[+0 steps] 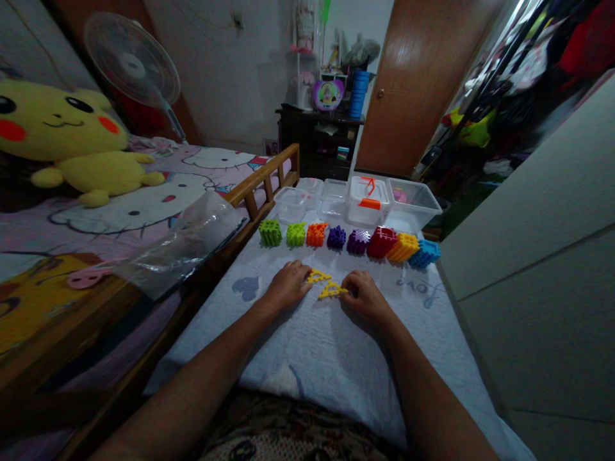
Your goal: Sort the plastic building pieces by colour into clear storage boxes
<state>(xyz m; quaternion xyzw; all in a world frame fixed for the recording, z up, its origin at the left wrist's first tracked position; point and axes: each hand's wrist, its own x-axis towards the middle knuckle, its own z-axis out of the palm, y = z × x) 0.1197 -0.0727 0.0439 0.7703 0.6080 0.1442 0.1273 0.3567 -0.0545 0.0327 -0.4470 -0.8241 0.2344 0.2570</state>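
Two yellow toothed plastic building pieces, roughly triangular, are close together over the middle of the cloth-covered table. My left hand pinches the farther yellow piece at its left end. The nearer yellow piece has its right end between the fingers of my right hand. The two pieces overlap or nearly touch; whether they are joined I cannot tell. Beyond my hands stands a row of sorted blocks: green, lime, orange, dark purple, purple, red, yellow-orange and blue.
Behind the row are a clear container, a lidded box with an orange handle and a larger clear bin. A wooden bed rail and a plastic bag lie left. A pale cabinet borders the right.
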